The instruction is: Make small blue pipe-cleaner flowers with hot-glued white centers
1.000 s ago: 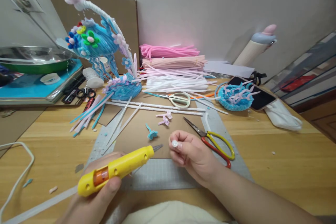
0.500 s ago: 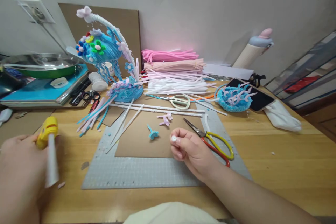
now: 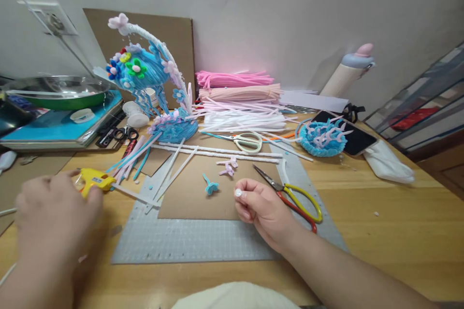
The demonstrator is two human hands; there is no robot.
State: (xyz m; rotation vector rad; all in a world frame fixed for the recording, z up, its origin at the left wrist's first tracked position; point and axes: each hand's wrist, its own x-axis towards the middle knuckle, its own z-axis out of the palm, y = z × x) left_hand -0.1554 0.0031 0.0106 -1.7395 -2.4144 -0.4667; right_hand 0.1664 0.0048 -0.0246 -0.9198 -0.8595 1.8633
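My right hand (image 3: 263, 210) rests on the brown card (image 3: 192, 193) in the middle of the grey cutting mat (image 3: 188, 241). Its thumb and forefinger pinch a small white fuzzy piece (image 3: 238, 193). My left hand (image 3: 54, 212), blurred, is at the left on the wooden table (image 3: 380, 222). Its fingers close on the rear of a yellow glue gun (image 3: 94, 179) that lies low over the table, with a white glue stick (image 3: 137, 195) pointing right. A small blue pipe-cleaner flower (image 3: 210, 186) and a pale pink one (image 3: 227, 166) lie on the card.
Yellow-and-red scissors (image 3: 293, 195) lie right of my right hand, cream scissors (image 3: 248, 141) farther back. A tall blue pipe-cleaner sculpture (image 3: 152, 82), stacked pink and white pipe cleaners (image 3: 239, 101), a blue woven ring (image 3: 321, 137) on a phone, and a metal bowl (image 3: 58, 89) crowd the back.
My left hand carried the glue gun from in front of me out to the left and brought it down onto the table. My right hand stayed put with its white piece.
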